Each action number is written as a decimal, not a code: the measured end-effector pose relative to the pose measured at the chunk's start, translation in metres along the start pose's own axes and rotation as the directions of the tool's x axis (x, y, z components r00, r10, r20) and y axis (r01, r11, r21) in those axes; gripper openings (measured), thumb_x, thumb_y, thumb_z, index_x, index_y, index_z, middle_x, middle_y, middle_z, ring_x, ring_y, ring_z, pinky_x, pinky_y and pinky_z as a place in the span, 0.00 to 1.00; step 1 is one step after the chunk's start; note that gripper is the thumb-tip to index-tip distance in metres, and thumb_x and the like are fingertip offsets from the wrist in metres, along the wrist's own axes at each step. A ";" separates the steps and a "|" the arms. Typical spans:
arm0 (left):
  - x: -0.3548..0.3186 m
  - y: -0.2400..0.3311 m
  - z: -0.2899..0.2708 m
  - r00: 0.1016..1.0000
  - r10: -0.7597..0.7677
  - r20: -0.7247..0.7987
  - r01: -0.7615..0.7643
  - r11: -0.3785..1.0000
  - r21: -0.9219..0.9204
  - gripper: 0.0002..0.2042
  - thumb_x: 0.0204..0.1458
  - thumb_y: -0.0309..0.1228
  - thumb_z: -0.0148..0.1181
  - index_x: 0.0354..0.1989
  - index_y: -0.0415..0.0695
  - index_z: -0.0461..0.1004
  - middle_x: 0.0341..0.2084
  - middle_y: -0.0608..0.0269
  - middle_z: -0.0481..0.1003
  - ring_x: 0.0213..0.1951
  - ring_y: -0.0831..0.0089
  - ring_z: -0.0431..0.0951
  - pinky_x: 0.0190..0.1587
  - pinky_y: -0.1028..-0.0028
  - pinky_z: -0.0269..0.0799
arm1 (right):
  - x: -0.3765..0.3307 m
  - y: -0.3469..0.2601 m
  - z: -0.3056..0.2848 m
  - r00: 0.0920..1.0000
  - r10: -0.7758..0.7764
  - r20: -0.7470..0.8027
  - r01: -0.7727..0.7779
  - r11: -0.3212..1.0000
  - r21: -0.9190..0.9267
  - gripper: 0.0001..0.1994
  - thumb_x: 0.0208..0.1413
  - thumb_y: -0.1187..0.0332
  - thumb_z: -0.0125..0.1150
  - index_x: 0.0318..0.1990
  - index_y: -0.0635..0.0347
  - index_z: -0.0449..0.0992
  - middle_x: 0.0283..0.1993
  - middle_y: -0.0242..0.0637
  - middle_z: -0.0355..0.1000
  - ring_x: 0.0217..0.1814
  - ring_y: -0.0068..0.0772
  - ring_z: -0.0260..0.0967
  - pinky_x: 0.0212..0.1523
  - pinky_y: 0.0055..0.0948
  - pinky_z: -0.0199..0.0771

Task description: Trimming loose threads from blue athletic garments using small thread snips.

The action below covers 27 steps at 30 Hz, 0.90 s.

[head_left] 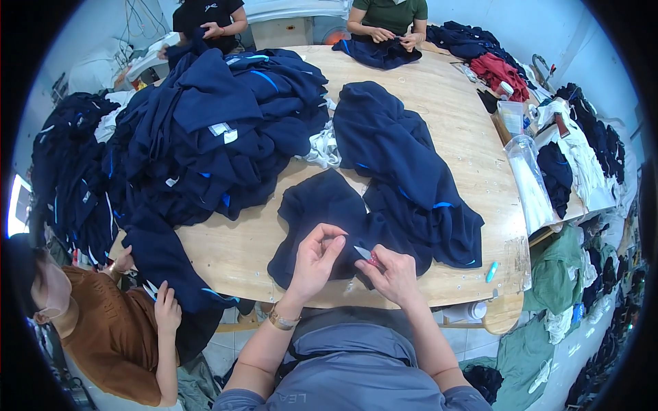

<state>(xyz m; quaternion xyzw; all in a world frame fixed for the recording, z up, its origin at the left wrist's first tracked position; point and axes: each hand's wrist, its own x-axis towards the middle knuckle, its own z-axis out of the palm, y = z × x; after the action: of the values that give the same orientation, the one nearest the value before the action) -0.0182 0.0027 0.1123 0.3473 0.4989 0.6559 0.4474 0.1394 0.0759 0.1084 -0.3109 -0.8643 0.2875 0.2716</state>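
Note:
Just above a navy garment [327, 195] on the near side of the table, my left hand [315, 260] is closed, thumb and forefinger tips together. Whether a thread lies in that pinch is too small to see. Beside it, my right hand [396, 275] grips small thread snips [363, 253] with pointed metal blades and a reddish handle. The blades point left toward my left hand. A longer navy garment with bright blue trim [404, 157] stretches from the far middle of the table to its near right, next to the first piece.
A high heap of navy garments [199, 130] covers the table's left. At left, a person in brown [113, 322] holds scissors at dark cloth; two people work at the far side. A turquoise pen-like object [491, 272] lies near the right edge of the wooden table [473, 171].

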 end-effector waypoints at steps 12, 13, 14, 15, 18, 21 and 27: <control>0.005 -0.013 -0.006 0.991 -0.137 0.004 0.131 0.943 -0.305 0.04 0.56 0.27 0.52 0.37 0.40 0.70 0.30 0.73 0.70 0.33 0.89 0.65 0.37 0.87 0.60 | 0.000 0.004 0.001 0.991 -0.112 -0.067 0.107 0.992 -0.063 0.18 0.44 0.54 0.65 0.19 0.57 0.65 0.14 0.34 0.62 0.13 0.34 0.61 0.17 0.28 0.59; 0.005 -0.012 -0.006 0.990 -0.142 0.010 0.138 0.938 -0.317 0.04 0.56 0.27 0.52 0.37 0.40 0.70 0.30 0.73 0.70 0.33 0.89 0.65 0.37 0.87 0.60 | 0.000 0.004 0.002 0.992 -0.111 -0.066 0.107 0.992 -0.062 0.18 0.44 0.54 0.65 0.19 0.57 0.65 0.14 0.34 0.62 0.13 0.34 0.61 0.17 0.28 0.59; 0.006 -0.012 -0.006 0.990 -0.143 0.008 0.138 0.938 -0.317 0.04 0.56 0.27 0.52 0.37 0.40 0.70 0.30 0.73 0.70 0.33 0.89 0.65 0.37 0.87 0.60 | 0.001 0.004 0.001 0.992 -0.110 -0.067 0.106 0.992 -0.066 0.18 0.44 0.55 0.65 0.19 0.57 0.65 0.14 0.34 0.62 0.13 0.34 0.61 0.17 0.28 0.59; 0.006 -0.012 -0.006 0.990 -0.144 0.011 0.140 0.940 -0.313 0.04 0.56 0.27 0.52 0.37 0.40 0.70 0.30 0.73 0.70 0.33 0.89 0.65 0.37 0.87 0.61 | 0.002 0.003 0.001 0.992 -0.109 -0.070 0.104 0.992 -0.071 0.18 0.44 0.55 0.65 0.19 0.56 0.65 0.13 0.34 0.62 0.13 0.34 0.61 0.16 0.28 0.59; 0.004 -0.013 -0.005 0.990 -0.139 0.007 0.135 0.947 -0.293 0.04 0.56 0.27 0.52 0.37 0.40 0.69 0.30 0.73 0.70 0.33 0.89 0.65 0.36 0.87 0.61 | 0.002 0.002 0.003 0.989 -0.117 -0.085 0.111 0.991 -0.075 0.18 0.44 0.55 0.66 0.18 0.56 0.65 0.13 0.33 0.62 0.13 0.34 0.61 0.16 0.27 0.59; 0.003 -0.012 -0.006 0.992 -0.126 0.002 0.122 0.956 -0.268 0.04 0.56 0.26 0.52 0.37 0.40 0.69 0.30 0.73 0.69 0.32 0.90 0.65 0.36 0.88 0.60 | 0.001 0.000 0.003 0.995 -0.075 -0.073 0.071 0.996 -0.045 0.15 0.44 0.63 0.65 0.19 0.59 0.64 0.13 0.37 0.59 0.14 0.38 0.59 0.18 0.28 0.58; 0.004 -0.005 -0.005 0.991 -0.131 -0.001 0.128 0.971 -0.204 0.05 0.56 0.26 0.52 0.39 0.41 0.68 0.26 0.77 0.67 0.26 0.92 0.61 0.28 0.89 0.57 | -0.004 0.014 0.010 0.964 0.248 -0.100 -0.181 0.881 0.438 0.16 0.51 0.62 0.62 0.21 0.59 0.62 0.13 0.28 0.58 0.15 0.16 0.56 0.17 0.22 0.53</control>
<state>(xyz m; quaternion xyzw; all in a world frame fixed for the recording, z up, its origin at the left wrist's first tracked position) -0.0227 0.0051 0.1066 0.2618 0.4540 0.6755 0.5187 0.1407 0.0793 0.0908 -0.3592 -0.7177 0.4723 0.3643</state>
